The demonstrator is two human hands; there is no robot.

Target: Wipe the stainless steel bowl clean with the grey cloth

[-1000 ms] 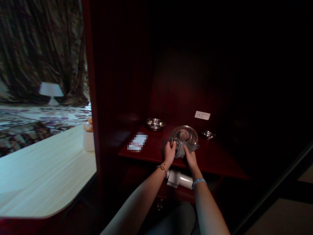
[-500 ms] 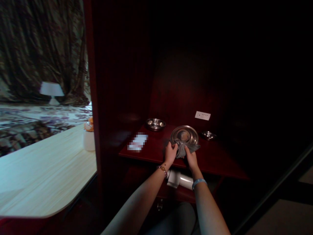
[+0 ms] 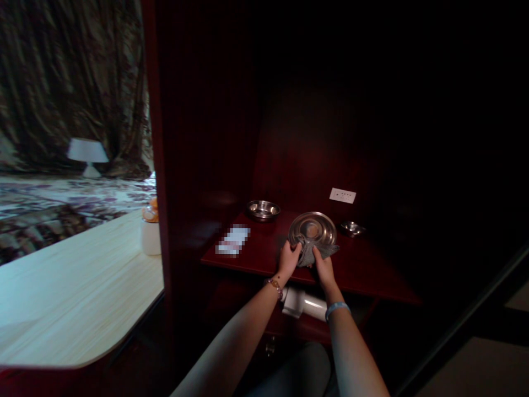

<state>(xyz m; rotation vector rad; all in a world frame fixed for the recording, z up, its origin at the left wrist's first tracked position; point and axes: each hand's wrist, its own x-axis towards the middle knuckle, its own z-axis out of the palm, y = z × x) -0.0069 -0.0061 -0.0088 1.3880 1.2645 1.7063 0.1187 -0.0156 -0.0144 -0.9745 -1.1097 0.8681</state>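
Observation:
A round, shiny metal lid or plate (image 3: 326, 225) is tilted up toward me above the dark red shelf. Along its near edge lies a bunched grey cloth (image 3: 308, 255). My left hand (image 3: 289, 256) is closed on the lower left of the rim, against the cloth. On the other side my right hand (image 3: 323, 263) pinches the cloth onto the rim, its thumb on top and its other fingers hidden underneath. One cloth corner sticks out to the right of this hand.
The dark red shelf (image 3: 260, 251) holds a steel bowl (image 3: 263, 210) at back left, a small metal dish (image 3: 352, 228) at right and a blurred white paper-like item (image 3: 233, 240). White rolls or pipes (image 3: 303, 304) lie below. A pale wooden table (image 3: 82, 298) stands left.
The metal piece has shifted very slightly to the right with the cloth. Both hands keep their hold.

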